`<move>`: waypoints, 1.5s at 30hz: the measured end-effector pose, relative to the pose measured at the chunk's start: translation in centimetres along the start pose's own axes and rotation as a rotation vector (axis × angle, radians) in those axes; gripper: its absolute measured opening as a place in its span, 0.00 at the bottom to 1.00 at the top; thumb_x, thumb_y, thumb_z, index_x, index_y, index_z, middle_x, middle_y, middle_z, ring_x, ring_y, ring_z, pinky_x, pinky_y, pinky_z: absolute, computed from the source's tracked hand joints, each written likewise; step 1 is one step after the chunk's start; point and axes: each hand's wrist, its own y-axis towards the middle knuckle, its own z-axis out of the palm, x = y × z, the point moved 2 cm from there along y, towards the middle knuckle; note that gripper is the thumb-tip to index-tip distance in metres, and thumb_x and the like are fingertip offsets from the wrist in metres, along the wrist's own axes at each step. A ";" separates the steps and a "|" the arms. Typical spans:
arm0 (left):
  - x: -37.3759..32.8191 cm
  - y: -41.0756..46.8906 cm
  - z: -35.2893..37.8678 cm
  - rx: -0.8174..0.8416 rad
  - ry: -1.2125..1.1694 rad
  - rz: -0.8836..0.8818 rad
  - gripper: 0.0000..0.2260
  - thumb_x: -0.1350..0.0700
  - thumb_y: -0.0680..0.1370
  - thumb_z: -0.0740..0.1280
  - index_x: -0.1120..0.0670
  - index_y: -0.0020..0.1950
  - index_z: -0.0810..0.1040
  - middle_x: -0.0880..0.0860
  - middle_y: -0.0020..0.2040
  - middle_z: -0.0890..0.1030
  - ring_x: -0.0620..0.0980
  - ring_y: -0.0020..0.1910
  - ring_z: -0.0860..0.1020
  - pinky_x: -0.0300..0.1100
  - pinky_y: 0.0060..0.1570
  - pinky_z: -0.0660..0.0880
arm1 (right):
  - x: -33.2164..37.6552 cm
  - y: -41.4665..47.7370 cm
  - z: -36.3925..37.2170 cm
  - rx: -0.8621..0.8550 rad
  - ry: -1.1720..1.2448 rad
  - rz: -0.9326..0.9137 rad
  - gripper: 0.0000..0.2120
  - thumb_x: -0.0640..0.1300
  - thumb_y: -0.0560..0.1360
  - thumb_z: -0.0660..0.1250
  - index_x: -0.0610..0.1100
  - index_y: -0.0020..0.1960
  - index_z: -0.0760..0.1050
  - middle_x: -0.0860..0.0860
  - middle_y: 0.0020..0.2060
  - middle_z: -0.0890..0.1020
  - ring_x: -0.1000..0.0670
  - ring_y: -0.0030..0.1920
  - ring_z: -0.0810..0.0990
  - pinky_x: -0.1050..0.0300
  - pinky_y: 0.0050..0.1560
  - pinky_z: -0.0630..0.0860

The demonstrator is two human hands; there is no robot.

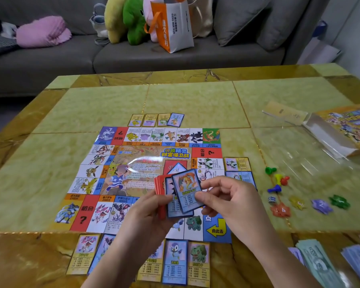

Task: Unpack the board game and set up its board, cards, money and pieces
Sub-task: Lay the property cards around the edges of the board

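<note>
Two fanned blue cards (186, 191), red stack (159, 185)

Viewpoint: head-worn, wide-angle, above the near edge of the table (195, 100)
Facing: forward and down, toward the sofa (175, 59)
Nearness: board (133, 159) close below

The marbled table (185, 100) bears the board (133, 159), cards (176, 260), pawns (274, 189), money (318, 265) and box (347, 125).

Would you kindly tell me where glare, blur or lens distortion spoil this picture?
Head view: a white glare streak crosses the middle of the board; the clear wrapper and box at the right edge are smeared soft, like the money lower right; the table edges bow from the wide lens; the card the right hand pinches, atop the stack in the left hand, is fairly sharp.
</note>
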 end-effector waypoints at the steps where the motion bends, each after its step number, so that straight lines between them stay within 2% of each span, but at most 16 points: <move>1: 0.0 0.0 0.0 -0.003 0.005 0.001 0.09 0.63 0.68 0.61 0.65 0.41 0.79 0.67 0.48 0.82 0.62 0.47 0.83 0.50 0.45 0.81 | 0.0 0.0 0.0 0.003 0.006 0.001 0.06 0.39 0.70 0.74 0.46 0.45 0.80 0.47 0.32 0.83 0.50 0.30 0.83 0.64 0.32 0.77; 3: 0.1 0.0 0.0 -0.034 0.009 0.010 0.09 0.63 0.68 0.61 0.62 0.34 0.81 0.67 0.47 0.82 0.62 0.47 0.83 0.51 0.45 0.80 | -0.1 0.1 0.2 0.018 0.015 0.008 0.07 0.38 0.70 0.73 0.47 0.46 0.79 0.48 0.33 0.84 0.51 0.31 0.83 0.65 0.33 0.77; 6: 0.3 0.5 -0.5 -0.090 -0.007 0.018 0.07 0.62 0.68 0.62 0.66 0.41 0.74 0.70 0.49 0.81 0.65 0.50 0.81 0.53 0.47 0.79 | -0.2 0.4 0.2 0.048 0.032 0.030 0.08 0.38 0.70 0.74 0.48 0.46 0.80 0.49 0.35 0.84 0.51 0.34 0.84 0.65 0.35 0.77; 8: 0.2 1.0 -1.1 -0.134 -0.004 0.029 0.11 0.62 0.67 0.63 0.66 0.46 0.73 0.71 0.51 0.80 0.65 0.52 0.80 0.54 0.49 0.78 | -0.2 0.7 -0.1 0.083 0.081 0.064 0.09 0.37 0.69 0.74 0.48 0.45 0.81 0.49 0.36 0.84 0.51 0.36 0.84 0.64 0.37 0.77; 10: -0.2 1.4 -1.3 -0.158 -0.021 0.051 0.14 0.62 0.69 0.63 0.67 0.51 0.73 0.68 0.49 0.81 0.63 0.49 0.82 0.52 0.47 0.80 | -0.2 1.1 -0.4 0.117 0.133 0.089 0.09 0.35 0.68 0.74 0.46 0.45 0.82 0.49 0.37 0.84 0.51 0.37 0.83 0.64 0.38 0.77; 13: -1.0 1.8 -1.3 -0.171 -0.068 0.100 0.05 0.66 0.77 0.58 0.65 0.44 0.72 0.62 0.39 0.83 0.57 0.38 0.84 0.45 0.36 0.81 | 0.0 1.5 -0.7 0.134 0.228 0.107 0.08 0.33 0.69 0.72 0.41 0.46 0.81 0.47 0.37 0.85 0.52 0.35 0.82 0.64 0.36 0.77; 16: -1.4 1.9 -1.7 -0.221 -0.088 0.119 0.08 0.66 0.78 0.57 0.62 0.40 0.71 0.60 0.34 0.82 0.55 0.34 0.83 0.44 0.35 0.81 | 0.1 1.8 -0.8 0.121 0.307 0.105 0.08 0.33 0.69 0.72 0.39 0.47 0.81 0.44 0.39 0.85 0.51 0.35 0.82 0.63 0.37 0.78; 20: -1.5 1.8 -2.0 -0.219 -0.084 0.114 0.08 0.65 0.78 0.57 0.63 0.40 0.71 0.65 0.45 0.82 0.62 0.46 0.82 0.53 0.47 0.79 | -0.2 2.0 -1.2 0.086 0.346 0.079 0.09 0.35 0.65 0.73 0.39 0.45 0.82 0.41 0.40 0.85 0.50 0.35 0.81 0.63 0.36 0.77; 23: -1.6 1.9 -2.1 -0.208 -0.115 0.114 0.08 0.66 0.78 0.57 0.62 0.40 0.70 0.65 0.45 0.82 0.62 0.44 0.83 0.52 0.46 0.78 | -0.1 2.0 -1.6 0.066 0.326 0.071 0.10 0.41 0.62 0.73 0.40 0.43 0.82 0.44 0.39 0.85 0.51 0.38 0.81 0.63 0.39 0.77; 25: -1.7 1.8 -2.0 -0.161 -0.137 0.104 0.05 0.66 0.78 0.56 0.60 0.43 0.69 0.68 0.51 0.81 0.65 0.49 0.82 0.54 0.47 0.79 | 0.1 2.4 -2.1 0.053 0.349 0.088 0.09 0.42 0.64 0.71 0.40 0.43 0.80 0.44 0.40 0.84 0.50 0.40 0.81 0.60 0.40 0.77; 28: -1.9 1.7 -1.8 -0.104 -0.172 0.111 0.05 0.66 0.79 0.55 0.59 0.45 0.67 0.70 0.53 0.80 0.68 0.52 0.80 0.55 0.46 0.80 | 0.6 4.3 -3.4 0.035 0.422 0.161 0.03 0.37 0.75 0.63 0.37 0.47 0.73 0.42 0.35 0.81 0.48 0.31 0.80 0.62 0.26 0.75; 31: -1.9 1.7 -1.8 -0.104 -0.160 0.107 0.05 0.66 0.79 0.55 0.60 0.46 0.68 0.70 0.53 0.80 0.67 0.52 0.80 0.56 0.47 0.79 | 1.2 7.5 -5.5 -0.034 0.189 0.128 0.01 0.36 0.78 0.62 0.40 0.49 0.71 0.46 0.28 0.80 0.52 0.25 0.75 0.65 0.22 0.70; 35: -1.9 2.1 -2.2 -0.155 -0.133 0.075 0.05 0.66 0.79 0.55 0.62 0.44 0.69 0.70 0.53 0.80 0.66 0.53 0.81 0.58 0.49 0.76 | 2.4 14.0 -8.1 -0.157 -0.128 -0.026 0.07 0.37 0.73 0.70 0.40 0.51 0.78 0.53 0.32 0.79 0.62 0.25 0.73 0.71 0.27 0.68; 40: -2.0 2.3 -2.0 -0.180 -0.185 0.079 0.07 0.66 0.79 0.55 0.60 0.42 0.68 0.71 0.51 0.80 0.67 0.49 0.82 0.58 0.42 0.80 | 2.5 22.2 -8.8 -0.163 -0.269 -0.010 0.14 0.37 0.73 0.71 0.40 0.58 0.77 0.50 0.34 0.78 0.54 0.29 0.66 0.69 0.26 0.67; 43: -2.1 2.3 -1.9 -0.151 -0.206 0.059 0.07 0.66 0.79 0.55 0.65 0.51 0.72 0.69 0.48 0.82 0.64 0.44 0.83 0.52 0.32 0.81 | 1.6 25.7 -8.2 -0.098 -0.353 0.068 0.18 0.37 0.71 0.73 0.40 0.60 0.76 0.44 0.43 0.81 0.52 0.35 0.72 0.65 0.30 0.69; 45: -2.2 2.4 -2.0 -0.143 -0.216 0.049 0.10 0.66 0.79 0.55 0.66 0.55 0.73 0.69 0.47 0.82 0.64 0.44 0.83 0.50 0.31 0.81 | 0.8 27.3 -7.9 -0.071 -0.377 0.107 0.19 0.35 0.70 0.73 0.39 0.60 0.77 0.43 0.48 0.81 0.51 0.40 0.75 0.65 0.31 0.70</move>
